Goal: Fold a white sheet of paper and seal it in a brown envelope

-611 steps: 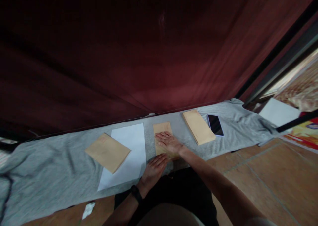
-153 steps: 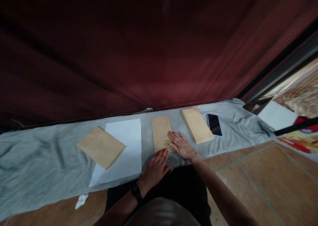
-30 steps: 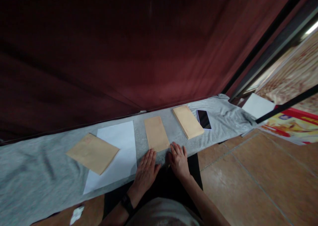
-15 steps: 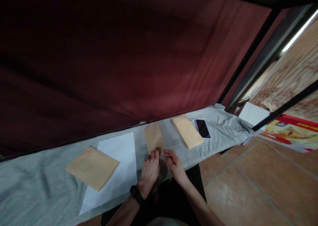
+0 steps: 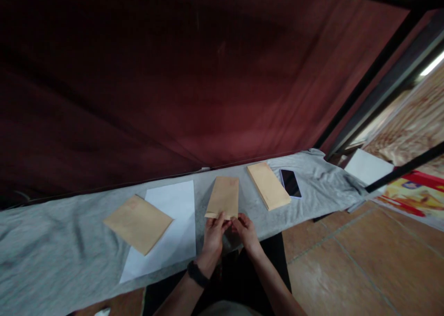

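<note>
A brown paper envelope [image 5: 224,195] lies in front of me with its near edge pinched between both hands. My left hand [image 5: 214,235], with a black band on the wrist, grips the near edge, fingers closed. On the right part of that edge my right hand [image 5: 244,230] is closed too, fingertips close to the left ones. To the right rests a stack of similar brown envelopes [image 5: 268,186]. Off to the left, another brown envelope or small pile [image 5: 137,223] partly covers a white paper sheet [image 5: 180,232].
A grey cloth [image 5: 69,242] covers the narrow table. A phone [image 5: 290,183] lies right of the envelope stack. Behind the table hangs a dark red curtain [image 5: 208,98]. At the right stand a black frame bar [image 5: 409,165], a white box [image 5: 369,165] and a colourful printed box [image 5: 416,193].
The envelope has turned flatter towards me, showing its full width. My right hand has closed on its near edge beside the left hand. The view has shifted slightly.
</note>
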`<state>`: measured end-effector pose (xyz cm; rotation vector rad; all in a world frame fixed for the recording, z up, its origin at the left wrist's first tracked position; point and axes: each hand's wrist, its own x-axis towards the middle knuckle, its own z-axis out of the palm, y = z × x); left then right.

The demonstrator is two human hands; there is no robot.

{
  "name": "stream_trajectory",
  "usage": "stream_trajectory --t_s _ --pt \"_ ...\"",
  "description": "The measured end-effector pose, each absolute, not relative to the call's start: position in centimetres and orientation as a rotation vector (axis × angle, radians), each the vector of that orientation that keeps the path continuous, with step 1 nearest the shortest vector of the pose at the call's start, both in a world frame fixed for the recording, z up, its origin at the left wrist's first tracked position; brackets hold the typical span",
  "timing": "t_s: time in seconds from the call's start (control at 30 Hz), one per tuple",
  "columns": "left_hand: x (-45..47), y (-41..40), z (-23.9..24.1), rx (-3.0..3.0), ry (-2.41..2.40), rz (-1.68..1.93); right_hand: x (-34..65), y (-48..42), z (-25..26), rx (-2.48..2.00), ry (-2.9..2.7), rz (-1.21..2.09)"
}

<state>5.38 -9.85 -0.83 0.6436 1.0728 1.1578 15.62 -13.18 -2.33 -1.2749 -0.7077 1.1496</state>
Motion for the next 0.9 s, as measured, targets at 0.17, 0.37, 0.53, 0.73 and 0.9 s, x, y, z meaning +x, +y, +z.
stream_trajectory --t_s 0.17,0.37,0.53,0.73,0.9 --pt "4.9 -11.6 -2.7 0.676 1.062 0.965 17.7 -13.2 -3.9 -1.444 -0.814 1.148" --pt "3.0 -12.8 -2.0 1.596 1.104 0.747 20.3 -12.9 -4.5 -1.662 -0.853 1.227" --pt "2.7 -12.4 -2.7 2.603 1.124 0.549 21.6 -12.5 -3.9 -1.806 -0.946 1.203" --pt "2.8 -12.8 -4.5 2.828 1.192 0.400 21.5 -14.1 -2.9 -2.003 -1.200 0.690" --pt "2.8 -12.9 -4.1 2.835 1.172 0.373 19.4 -16.3 -3.6 -1.745 -1.804 0.254"
